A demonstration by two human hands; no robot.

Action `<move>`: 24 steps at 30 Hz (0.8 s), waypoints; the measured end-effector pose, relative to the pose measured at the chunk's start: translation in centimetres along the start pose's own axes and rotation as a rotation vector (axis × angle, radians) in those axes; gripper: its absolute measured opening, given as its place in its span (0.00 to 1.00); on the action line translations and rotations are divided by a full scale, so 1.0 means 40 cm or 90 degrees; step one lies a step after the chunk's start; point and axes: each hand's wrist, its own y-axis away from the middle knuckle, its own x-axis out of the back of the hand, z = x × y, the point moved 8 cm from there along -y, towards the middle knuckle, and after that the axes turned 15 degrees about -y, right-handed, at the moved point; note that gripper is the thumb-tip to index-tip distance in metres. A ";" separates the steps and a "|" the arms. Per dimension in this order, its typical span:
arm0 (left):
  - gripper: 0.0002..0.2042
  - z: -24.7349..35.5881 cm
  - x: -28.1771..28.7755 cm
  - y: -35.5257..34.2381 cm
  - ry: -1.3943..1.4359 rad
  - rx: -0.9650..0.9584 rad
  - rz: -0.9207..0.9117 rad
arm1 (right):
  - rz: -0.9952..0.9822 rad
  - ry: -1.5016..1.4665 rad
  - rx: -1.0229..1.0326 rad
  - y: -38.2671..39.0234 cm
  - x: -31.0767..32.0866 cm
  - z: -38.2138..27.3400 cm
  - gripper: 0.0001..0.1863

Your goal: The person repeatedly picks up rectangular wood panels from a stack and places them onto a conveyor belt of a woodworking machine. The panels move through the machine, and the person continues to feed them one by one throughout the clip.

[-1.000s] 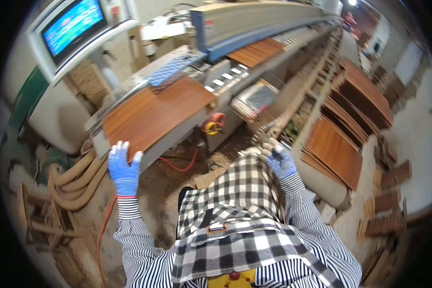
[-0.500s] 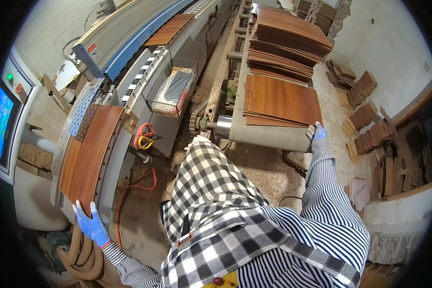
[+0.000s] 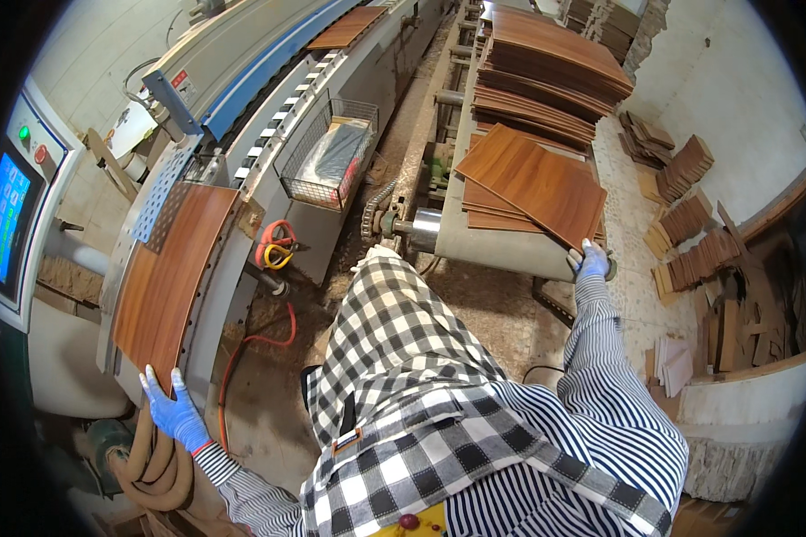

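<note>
My left hand (image 3: 175, 413), in a blue-and-white work glove, touches the near end of a reddish-brown wood-grain board (image 3: 175, 286) with its fingers stretched apart. That board lies lengthwise on the machine's infeed, its far part beside a perforated metal plate (image 3: 158, 201). My right hand (image 3: 590, 259), gloved alike, is closed on the near right corner of another wood-grain board (image 3: 537, 183). This board lies turned at an angle across the boards (image 3: 494, 215) under it, on the conveyor belt (image 3: 501, 246). The fingertips beneath the corner are hidden.
A tall stack of boards (image 3: 546, 80) stands farther along the conveyor. Another board (image 3: 347, 29) lies far along the machine. A wire basket (image 3: 330, 161) and red- and yellow-handled tools (image 3: 276, 243) hang on its side. At left is a control screen (image 3: 11, 219); wood pieces (image 3: 690, 166) line the right wall.
The top board on the conveyor has swung askew, its far left corner lifting away from the boards below, with my right hand at its near corner. The far board on the machine has moved farther away.
</note>
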 end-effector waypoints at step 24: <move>0.26 -0.011 0.063 0.049 0.065 -0.052 0.064 | -0.055 -0.278 -0.167 0.098 -0.098 0.211 0.38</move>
